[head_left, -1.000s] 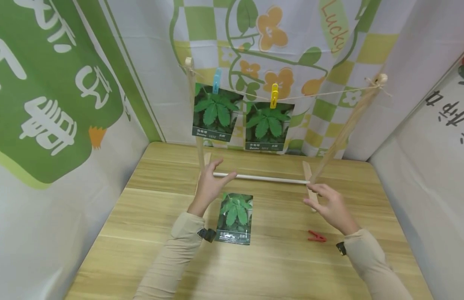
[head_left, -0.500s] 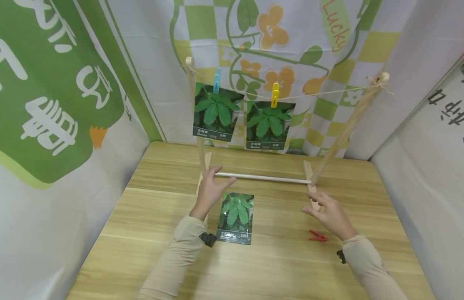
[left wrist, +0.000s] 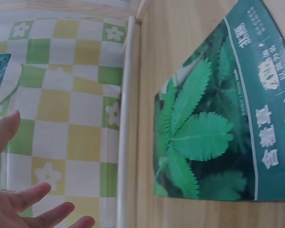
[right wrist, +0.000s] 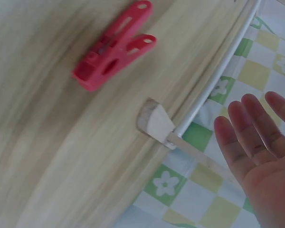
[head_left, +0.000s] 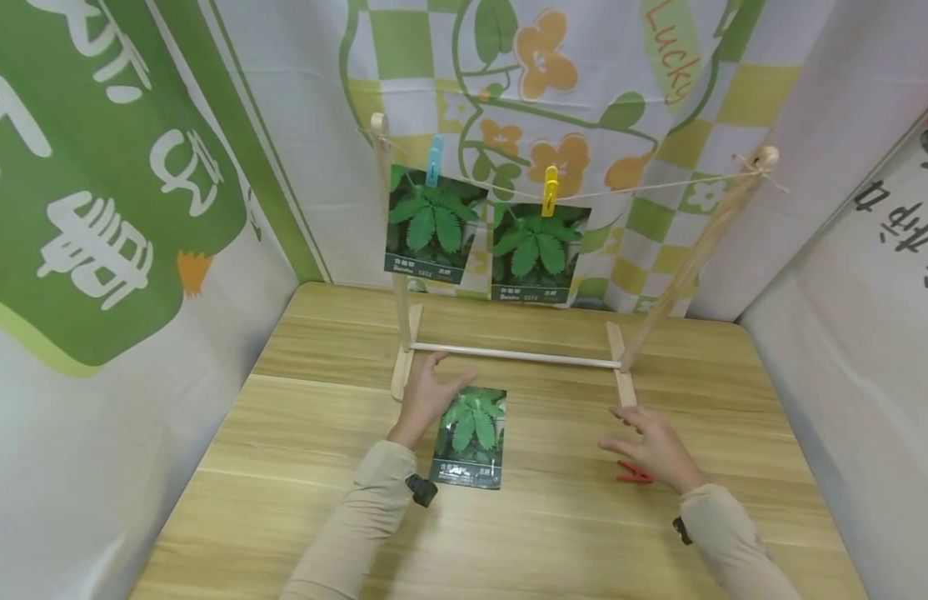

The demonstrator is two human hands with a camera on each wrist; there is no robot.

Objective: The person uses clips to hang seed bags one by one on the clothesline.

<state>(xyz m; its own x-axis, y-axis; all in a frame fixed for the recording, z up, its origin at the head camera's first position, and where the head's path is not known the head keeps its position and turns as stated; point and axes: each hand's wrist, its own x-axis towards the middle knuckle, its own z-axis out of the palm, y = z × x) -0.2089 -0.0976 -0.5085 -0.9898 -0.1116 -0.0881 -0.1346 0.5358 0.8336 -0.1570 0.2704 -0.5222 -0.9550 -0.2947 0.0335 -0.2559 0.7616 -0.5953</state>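
Note:
My left hand (head_left: 428,402), thumb and fingers spread, is over the table at the upper left edge of a green plant packet (head_left: 470,440) that lies flat. It holds nothing. My right hand (head_left: 656,448) holds nothing either, its fingers extended in the right wrist view, above and beside a red clothespin (head_left: 632,473) on the table. Behind, two similar packets hang from a string (head_left: 651,187) on a wooden stand. A blue clothespin (head_left: 434,161) clips the left packet (head_left: 431,229), and a yellow clothespin (head_left: 550,192) the right packet (head_left: 537,254).
The stand has a left post (head_left: 401,308), a leaning right post (head_left: 692,258), a white crossbar (head_left: 516,355) low between them, and wooden feet, including the right foot (head_left: 625,387). Printed curtains (head_left: 621,75) close in the table (head_left: 554,542) at the back and sides.
Both hands have drawn back from the base of the stand toward the front, the left to the packet's edge and the right toward the red clothespin. The hanging packets stay in place.

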